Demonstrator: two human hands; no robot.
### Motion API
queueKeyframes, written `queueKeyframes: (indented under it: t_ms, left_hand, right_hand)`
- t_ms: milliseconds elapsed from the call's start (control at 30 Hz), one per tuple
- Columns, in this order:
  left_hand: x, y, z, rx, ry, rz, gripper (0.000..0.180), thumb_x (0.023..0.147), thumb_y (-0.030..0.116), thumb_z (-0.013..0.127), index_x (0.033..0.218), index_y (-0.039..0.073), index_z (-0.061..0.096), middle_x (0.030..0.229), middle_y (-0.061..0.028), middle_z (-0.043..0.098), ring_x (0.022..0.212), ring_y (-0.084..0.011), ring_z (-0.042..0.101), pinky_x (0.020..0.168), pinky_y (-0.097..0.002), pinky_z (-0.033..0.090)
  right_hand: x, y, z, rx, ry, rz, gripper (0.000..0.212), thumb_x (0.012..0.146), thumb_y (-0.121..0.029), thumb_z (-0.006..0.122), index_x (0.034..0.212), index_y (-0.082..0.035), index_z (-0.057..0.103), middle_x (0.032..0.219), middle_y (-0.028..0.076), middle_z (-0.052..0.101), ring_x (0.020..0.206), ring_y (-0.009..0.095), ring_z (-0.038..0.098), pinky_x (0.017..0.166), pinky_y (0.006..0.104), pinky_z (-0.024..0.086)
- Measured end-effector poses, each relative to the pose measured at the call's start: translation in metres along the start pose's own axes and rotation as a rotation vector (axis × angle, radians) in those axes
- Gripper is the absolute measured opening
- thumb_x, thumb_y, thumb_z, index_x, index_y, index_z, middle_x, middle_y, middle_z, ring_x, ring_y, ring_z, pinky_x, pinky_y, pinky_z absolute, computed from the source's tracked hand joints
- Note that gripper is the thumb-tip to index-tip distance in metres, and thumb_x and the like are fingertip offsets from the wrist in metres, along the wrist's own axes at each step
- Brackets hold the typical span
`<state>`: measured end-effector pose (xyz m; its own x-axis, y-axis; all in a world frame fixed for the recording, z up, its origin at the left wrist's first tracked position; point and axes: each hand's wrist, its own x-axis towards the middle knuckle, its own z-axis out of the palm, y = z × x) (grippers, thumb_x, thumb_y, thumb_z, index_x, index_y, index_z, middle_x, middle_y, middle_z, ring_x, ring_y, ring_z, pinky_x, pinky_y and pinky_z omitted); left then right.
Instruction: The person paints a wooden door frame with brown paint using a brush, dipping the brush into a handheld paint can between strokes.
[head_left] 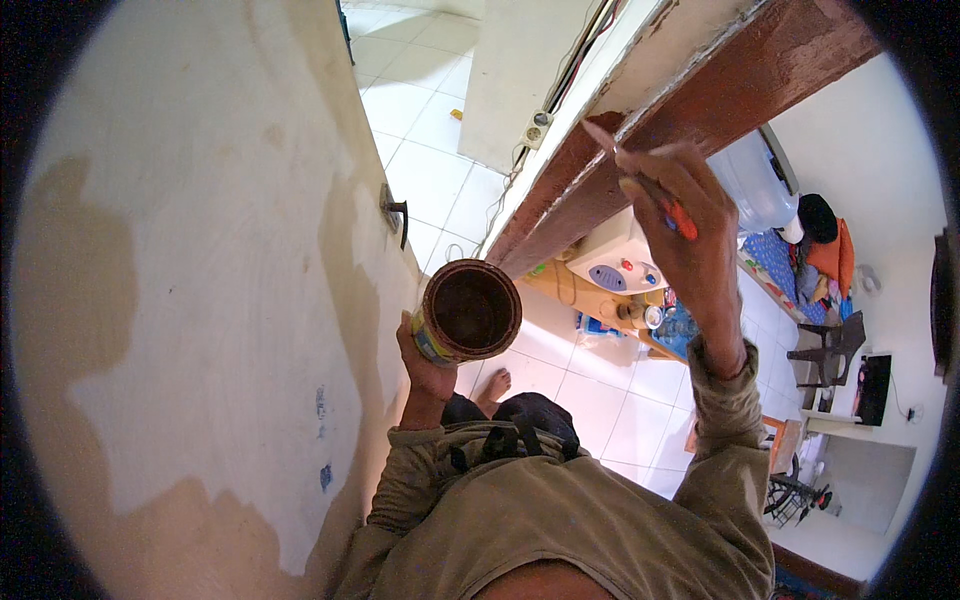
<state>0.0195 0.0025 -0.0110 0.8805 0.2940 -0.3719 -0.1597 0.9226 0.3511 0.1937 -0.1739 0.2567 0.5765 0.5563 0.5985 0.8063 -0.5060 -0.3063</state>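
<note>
Raised at the right, my right hand is closed around a paintbrush with a red handle end. The brush's tip lies over the brown-red door frame, where the paint looks darker; I cannot tell for sure whether it touches. My left hand grips an open paint can from its lower left side, at waist height beside the door. Brown paint coats the can's rim and inner wall, and its inside is dark. Bare, pale strips show along the upper part of the frame.
A patchy pale door with a metal handle stands close on my left. Beyond the frame are a water dispenser with a large bottle, a wooden stand and a dark chair. A wall socket with cables sits beside the frame.
</note>
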Motion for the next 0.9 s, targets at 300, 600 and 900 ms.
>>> queueKeyframes:
  t_ms: [300, 600, 900]
  left_hand:
    - [-0.001, -0.003, -0.001, 0.053, 0.018, 0.018, 0.061, 0.099, 0.056, 0.037, 0.134, 0.008, 0.055, 0.133, -0.0098, 0.060, 0.123, -0.0243, 0.056, 0.105, -0.0433, 0.045]
    - [-0.001, -0.004, -0.005, -0.007, -0.020, 0.006, 0.061, 0.100, 0.055, 0.037, 0.134, 0.008, 0.054, 0.132, -0.0100, 0.060, 0.123, -0.0241, 0.055, 0.106, -0.0434, 0.044]
    - [-0.002, -0.005, 0.005, 0.009, -0.007, 0.029, 0.059, 0.101, 0.053, 0.036, 0.134, 0.008, 0.054, 0.133, -0.0102, 0.059, 0.123, -0.0242, 0.055, 0.106, -0.0438, 0.044]
  right_hand:
    - [0.011, -0.021, -0.016, -0.002, 0.058, -0.053, 0.021, 0.081, 0.007, 0.071, 0.100, -0.002, 0.071, 0.094, 0.008, 0.067, 0.083, 0.019, 0.065, 0.073, 0.0299, 0.052]
    - [0.023, -0.017, -0.018, -0.104, 0.048, -0.098, 0.023, 0.083, -0.003, 0.071, 0.105, -0.005, 0.068, 0.095, 0.013, 0.064, 0.081, 0.031, 0.066, 0.068, 0.0373, 0.054]
    - [0.033, -0.011, -0.022, -0.164, 0.005, -0.124, 0.018, 0.081, -0.004, 0.074, 0.099, -0.004, 0.069, 0.090, 0.012, 0.066, 0.079, 0.030, 0.067, 0.069, 0.0354, 0.055]
